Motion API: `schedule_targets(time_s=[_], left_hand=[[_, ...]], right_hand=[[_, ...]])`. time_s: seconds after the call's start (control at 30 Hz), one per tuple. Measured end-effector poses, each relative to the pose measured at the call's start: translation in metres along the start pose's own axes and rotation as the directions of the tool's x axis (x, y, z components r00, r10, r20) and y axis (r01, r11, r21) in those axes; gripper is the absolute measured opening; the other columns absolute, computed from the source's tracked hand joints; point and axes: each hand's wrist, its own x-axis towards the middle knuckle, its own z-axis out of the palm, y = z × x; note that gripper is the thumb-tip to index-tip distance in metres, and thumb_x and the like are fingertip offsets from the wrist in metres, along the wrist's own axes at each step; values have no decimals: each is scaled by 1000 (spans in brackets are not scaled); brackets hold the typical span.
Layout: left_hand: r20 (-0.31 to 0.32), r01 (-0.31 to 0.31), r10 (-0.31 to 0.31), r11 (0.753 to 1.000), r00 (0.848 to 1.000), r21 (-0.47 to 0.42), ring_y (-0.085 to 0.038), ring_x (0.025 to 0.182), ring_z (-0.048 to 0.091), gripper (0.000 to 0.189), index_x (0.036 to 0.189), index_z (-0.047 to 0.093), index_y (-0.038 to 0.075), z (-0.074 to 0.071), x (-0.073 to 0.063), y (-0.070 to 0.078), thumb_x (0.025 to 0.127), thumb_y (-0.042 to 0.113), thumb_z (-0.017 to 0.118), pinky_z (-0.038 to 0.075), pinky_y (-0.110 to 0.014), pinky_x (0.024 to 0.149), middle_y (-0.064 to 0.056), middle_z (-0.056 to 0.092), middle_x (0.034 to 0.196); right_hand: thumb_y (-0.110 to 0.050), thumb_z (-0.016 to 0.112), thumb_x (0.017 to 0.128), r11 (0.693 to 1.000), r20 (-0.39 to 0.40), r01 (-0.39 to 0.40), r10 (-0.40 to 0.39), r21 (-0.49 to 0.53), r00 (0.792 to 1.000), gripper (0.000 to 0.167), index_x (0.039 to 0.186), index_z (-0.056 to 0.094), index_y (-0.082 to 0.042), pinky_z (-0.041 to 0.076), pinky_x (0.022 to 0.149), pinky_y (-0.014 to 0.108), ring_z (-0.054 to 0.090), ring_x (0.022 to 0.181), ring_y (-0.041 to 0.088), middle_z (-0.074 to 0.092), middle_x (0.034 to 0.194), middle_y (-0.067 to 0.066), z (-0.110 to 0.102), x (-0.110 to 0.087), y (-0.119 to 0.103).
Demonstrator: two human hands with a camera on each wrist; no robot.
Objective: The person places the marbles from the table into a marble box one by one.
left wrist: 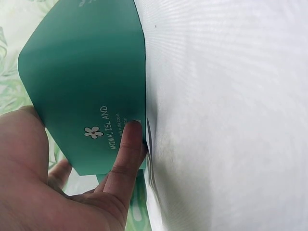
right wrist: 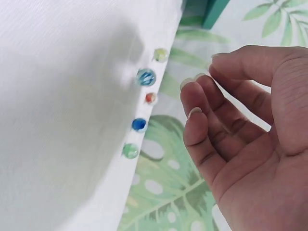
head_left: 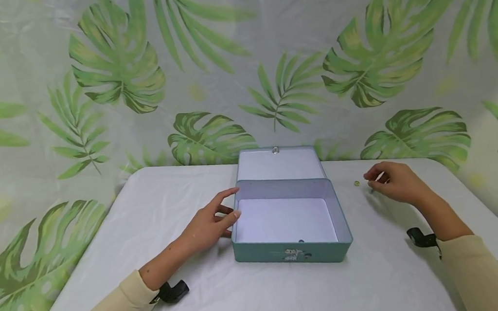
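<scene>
A teal tin box point(head_left: 294, 254) stands on the table with its hinged lid point(head_left: 280, 163) tipped back. My left hand point(head_left: 208, 224) touches the box's left side, thumb and forefinger at the rim; in the left wrist view, a finger point(left wrist: 126, 159) lies against the lettered wall. Near the box's front wall inside lies a small dark round thing point(head_left: 301, 241). My right hand point(head_left: 393, 180) hovers right of the box, fingers loosely bent, nothing between them. Beside it in the right wrist view, several glass marbles line up, including a blue one point(right wrist: 139, 124) and a green one point(right wrist: 130, 150).
A white cloth covers the table point(head_left: 190, 297). Behind it hangs a leaf-patterned sheet point(head_left: 209, 90). The marbles lie close to the table's far edge. In the head view a yellow-green marble point(head_left: 356, 183) sits between the box and my right hand.
</scene>
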Motion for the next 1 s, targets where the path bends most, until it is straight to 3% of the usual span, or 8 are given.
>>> schedule_targets(time_s=[0.17, 0.43, 0.7, 1.0], left_hand=[[-1, -3, 3, 1000, 1000, 5, -22, 105, 76, 65, 163, 34, 49, -1, 2, 1, 106, 45, 66, 66, -38, 82, -15, 65, 135], [-2, -1, 1, 1000, 1000, 3, -21, 102, 77, 64, 162, 35, 51, -2, 2, 2, 106, 45, 66, 66, -38, 82, -15, 65, 136], [-5, -1, 1, 1000, 1000, -6, -22, 105, 76, 66, 163, 35, 46, 1, 1, 0, 106, 43, 67, 66, -38, 82, -15, 65, 135], [-15, -6, 6, 1000, 1000, -6, -22, 107, 76, 64, 162, 36, 48, 2, 1, -3, 106, 42, 67, 66, -37, 81, -16, 65, 135]], right_hand=[[-8, 74, 99, 1000, 17, -16, 16, -14, 1000, 11, 108, 77, -1, 54, 62, 29, 69, 81, 20, 76, 108, 17, 0, 2, 8], [-5, 76, 95, 999, 90, -35, 37, -25, 995, 11, 105, 77, -1, 52, 63, 31, 63, 77, 16, 72, 97, 7, 4, 4, 21], [-3, 77, 92, 999, 132, -44, 44, -1, 990, 11, 103, 77, -3, 51, 63, 30, 61, 76, 15, 71, 96, 6, 11, 2, 25], [-2, 75, 91, 1000, 133, -23, 25, -12, 991, 10, 100, 76, -4, 51, 65, 31, 60, 76, 16, 70, 93, 3, 14, 1, 23]])
